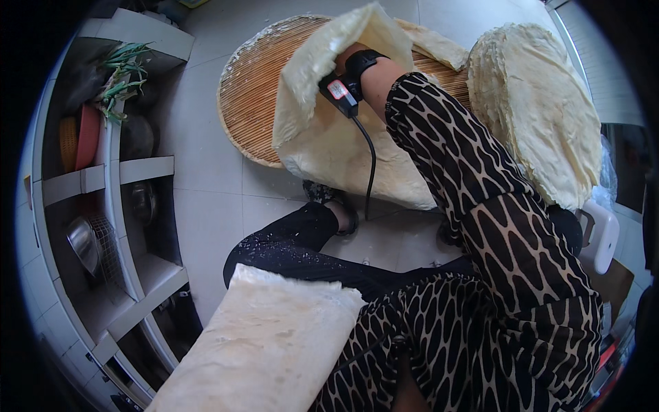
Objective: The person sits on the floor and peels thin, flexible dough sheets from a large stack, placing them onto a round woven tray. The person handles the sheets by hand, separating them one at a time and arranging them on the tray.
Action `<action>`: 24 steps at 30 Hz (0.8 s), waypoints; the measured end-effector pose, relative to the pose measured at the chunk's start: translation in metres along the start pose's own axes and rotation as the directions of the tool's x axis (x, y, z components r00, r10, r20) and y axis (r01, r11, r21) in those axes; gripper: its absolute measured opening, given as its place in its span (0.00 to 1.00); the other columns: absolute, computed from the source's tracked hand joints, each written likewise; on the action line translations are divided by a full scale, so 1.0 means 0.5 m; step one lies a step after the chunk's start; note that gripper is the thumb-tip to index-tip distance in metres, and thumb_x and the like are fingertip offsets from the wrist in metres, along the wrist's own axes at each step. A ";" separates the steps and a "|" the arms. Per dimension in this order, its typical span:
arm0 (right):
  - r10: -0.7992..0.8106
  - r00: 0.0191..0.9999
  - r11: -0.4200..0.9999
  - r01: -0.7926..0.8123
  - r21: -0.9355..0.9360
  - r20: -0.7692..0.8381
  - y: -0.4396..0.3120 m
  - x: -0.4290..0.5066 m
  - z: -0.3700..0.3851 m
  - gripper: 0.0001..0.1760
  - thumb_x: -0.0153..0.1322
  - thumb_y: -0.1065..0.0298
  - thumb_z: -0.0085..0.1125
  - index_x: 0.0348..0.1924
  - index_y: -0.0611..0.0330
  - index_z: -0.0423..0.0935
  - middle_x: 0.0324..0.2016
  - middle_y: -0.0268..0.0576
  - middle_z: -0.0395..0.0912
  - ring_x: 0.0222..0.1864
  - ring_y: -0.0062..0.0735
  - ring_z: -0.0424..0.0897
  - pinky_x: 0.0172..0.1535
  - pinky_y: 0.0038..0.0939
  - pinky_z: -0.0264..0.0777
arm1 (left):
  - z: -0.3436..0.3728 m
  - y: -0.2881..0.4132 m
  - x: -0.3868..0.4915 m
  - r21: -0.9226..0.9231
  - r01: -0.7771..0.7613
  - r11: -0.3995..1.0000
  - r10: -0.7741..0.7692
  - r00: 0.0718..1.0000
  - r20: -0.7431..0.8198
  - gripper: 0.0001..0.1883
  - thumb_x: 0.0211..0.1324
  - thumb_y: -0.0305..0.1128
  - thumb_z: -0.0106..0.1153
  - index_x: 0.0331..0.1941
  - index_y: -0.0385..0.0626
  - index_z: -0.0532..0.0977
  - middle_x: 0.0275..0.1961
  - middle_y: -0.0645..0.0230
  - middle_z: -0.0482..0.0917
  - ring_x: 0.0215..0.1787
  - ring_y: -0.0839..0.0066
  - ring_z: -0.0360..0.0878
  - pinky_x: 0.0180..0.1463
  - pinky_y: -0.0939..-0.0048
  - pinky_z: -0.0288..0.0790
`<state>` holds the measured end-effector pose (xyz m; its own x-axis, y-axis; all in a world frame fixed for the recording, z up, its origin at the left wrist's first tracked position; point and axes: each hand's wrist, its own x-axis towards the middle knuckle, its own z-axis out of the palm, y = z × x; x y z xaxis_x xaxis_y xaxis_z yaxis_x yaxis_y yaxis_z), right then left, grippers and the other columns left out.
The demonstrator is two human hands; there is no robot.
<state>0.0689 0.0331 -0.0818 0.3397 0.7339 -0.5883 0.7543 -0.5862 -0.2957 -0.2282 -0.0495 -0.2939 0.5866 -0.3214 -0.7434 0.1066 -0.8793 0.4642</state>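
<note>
My right hand (349, 55) reaches into a large, thin flatbread sheet (355, 149); part of the sheet stands raised around it and hides the fingers. A black strap and a small device with a cable sit on that wrist. The sheet lies partly over a round slatted mat (267, 87) of thin stalks and hangs past its near edge. My left hand is out of view. In front of my body, at the lower left, is a folded pale flatbread (267, 345), its lower end cut off by the picture's rim. Farther right stands a thick stack of round flatbreads (545, 113).
Along the left runs a tiled shelf unit (146, 170) with metal bowls (85, 247), a red basin (88, 136) and green onions (123, 77). Another folded flatbread piece (435, 44) lies at the mat's far right. A white plastic stool (600, 237) is near my right side.
</note>
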 end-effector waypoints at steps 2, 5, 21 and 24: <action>-0.239 0.965 0.651 0.242 0.719 -0.109 -0.017 0.068 0.022 0.17 0.72 0.62 0.52 0.50 0.59 0.75 0.46 0.48 0.80 0.43 0.41 0.81 0.47 0.33 0.75 | 0.004 -0.001 -0.002 0.007 -0.006 1.000 0.006 1.000 0.006 0.17 0.52 0.41 0.52 0.39 0.41 0.81 0.42 0.51 0.83 0.45 0.53 0.81 0.47 0.56 0.73; -0.173 0.975 0.256 0.184 0.949 -0.143 -0.028 0.156 0.061 0.17 0.73 0.61 0.50 0.52 0.58 0.74 0.46 0.49 0.79 0.41 0.36 0.82 0.41 0.31 0.80 | -0.014 0.010 -0.017 -0.005 -0.003 1.000 0.003 1.000 -0.020 0.18 0.54 0.41 0.51 0.40 0.40 0.80 0.43 0.51 0.82 0.45 0.53 0.81 0.47 0.57 0.73; -0.412 0.657 0.910 0.327 -0.253 -0.632 -0.035 0.093 0.021 0.30 0.68 0.56 0.54 0.62 0.56 0.66 0.54 0.55 0.74 0.57 0.47 0.73 0.56 0.42 0.69 | -0.419 0.161 -0.402 -0.416 -0.324 0.850 -0.179 0.565 -0.805 0.20 0.62 0.42 0.46 0.47 0.38 0.75 0.46 0.52 0.81 0.46 0.56 0.82 0.48 0.58 0.77; -0.483 0.469 0.869 0.149 -0.472 -0.740 0.007 0.072 -0.002 0.22 0.71 0.58 0.53 0.55 0.62 0.72 0.43 0.47 0.80 0.46 0.35 0.78 0.48 0.31 0.71 | -0.460 0.200 -0.496 -0.372 -0.476 0.797 -0.245 0.308 -0.919 0.20 0.63 0.42 0.46 0.49 0.37 0.74 0.46 0.53 0.81 0.47 0.57 0.82 0.48 0.59 0.78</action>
<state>0.0844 0.0577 -0.1035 0.2109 0.8808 0.4238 0.9712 -0.2379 0.0112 -0.1782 0.0234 0.0476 0.8929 0.4391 0.0999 0.1042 -0.4173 0.9028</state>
